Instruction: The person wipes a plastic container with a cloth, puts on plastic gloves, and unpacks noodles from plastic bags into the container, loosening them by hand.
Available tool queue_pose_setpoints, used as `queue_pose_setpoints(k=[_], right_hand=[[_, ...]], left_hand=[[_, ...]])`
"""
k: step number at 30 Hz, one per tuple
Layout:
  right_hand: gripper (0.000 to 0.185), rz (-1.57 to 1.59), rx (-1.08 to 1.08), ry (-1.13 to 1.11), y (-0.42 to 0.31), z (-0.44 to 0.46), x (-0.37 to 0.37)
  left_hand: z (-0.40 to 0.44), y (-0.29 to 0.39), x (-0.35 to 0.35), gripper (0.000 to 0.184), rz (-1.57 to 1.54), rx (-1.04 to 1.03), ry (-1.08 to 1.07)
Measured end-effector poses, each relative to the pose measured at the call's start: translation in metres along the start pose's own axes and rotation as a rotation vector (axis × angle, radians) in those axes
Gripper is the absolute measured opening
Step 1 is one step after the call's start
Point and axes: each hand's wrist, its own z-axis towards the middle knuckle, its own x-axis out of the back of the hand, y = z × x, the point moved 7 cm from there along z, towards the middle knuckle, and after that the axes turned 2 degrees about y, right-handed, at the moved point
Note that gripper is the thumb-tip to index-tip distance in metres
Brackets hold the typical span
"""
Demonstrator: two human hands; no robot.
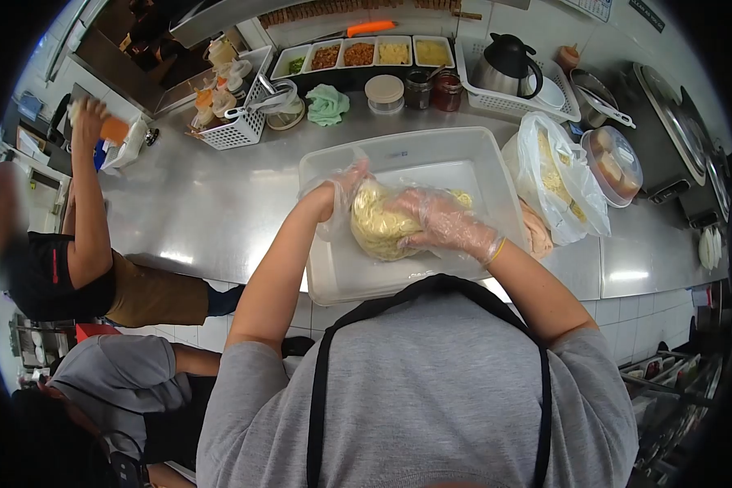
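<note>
A clear bag of pale yellow, shredded-looking food (380, 226) lies inside a large translucent plastic tub (331, 281) in front of me. My left hand (346, 189), in a clear disposable glove, grips the upper left of the bag. From the right, my right hand (451, 224), also gloved, curls around the bag's other side, thumb low and fingers above. Some of its fingertips are hidden against the plastic. A small bit of the yellow food (464, 198) shows just beyond my right hand.
Right of the tub stands a white plastic bag (573, 207) of yellow food, beside a round lidded container (612, 167). Topping trays (359, 55), jars (447, 91), a green cloth (327, 105) and a bottle basket (234, 130) line the back. Two people are at the left, one with a raised hand (88, 122).
</note>
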Motion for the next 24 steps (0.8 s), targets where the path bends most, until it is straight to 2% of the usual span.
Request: queue_pose_setpoints(k=[1,2,4,5,7,8,10,14,16,20,22,24], right_hand=[[0.067,-0.088,0.026,-0.073,-0.004,-0.002,-0.007],[0.067,-0.086,0.026,-0.073,-0.007,-0.005,-0.01],[0.063,-0.202,0.046,-0.021,-0.014,-0.013,-0.013],[0.063,-0.2,0.04,-0.019,-0.014,-0.014,-0.013],[0.057,-0.246,0.095,0.038,-0.02,-0.017,-0.01],[0.057,-0.244,0.09,0.041,-0.019,-0.016,-0.01],[0.055,-0.225,0.073,0.005,-0.016,-0.011,-0.009],[0.049,-0.244,0.108,0.055,-0.017,-0.008,-0.006],[0.044,-0.214,0.051,0.022,-0.013,-0.005,-0.006],[0.049,-0.177,0.02,0.006,-0.011,0.002,0.003],[0.053,-0.172,-0.086,-0.023,-0.003,0.008,0.007],[0.057,-0.087,-0.109,0.013,0.009,0.013,0.008]], left_hand=[[0.006,-0.005,-0.005,0.064,0.065,0.016,-0.114],[0.01,-0.011,-0.004,0.064,0.066,0.018,-0.114],[0.016,-0.013,-0.013,0.047,0.311,-0.16,-0.243],[0.009,-0.008,-0.017,0.047,0.315,-0.157,-0.248],[-0.008,0.015,-0.014,0.034,0.606,-0.224,-0.039],[-0.006,0.015,-0.015,0.034,0.61,-0.223,-0.043],[-0.004,0.03,-0.016,0.029,0.875,-0.429,0.032],[-0.007,0.025,-0.013,0.028,0.858,-0.317,0.05],[-0.016,0.022,-0.019,0.032,0.439,-0.259,-0.04],[-0.026,0.036,-0.018,0.036,0.539,-0.315,0.065],[-0.037,0.052,-0.018,0.039,0.722,-0.541,0.141],[-0.046,0.051,-0.02,0.036,0.7,-0.536,0.117]])
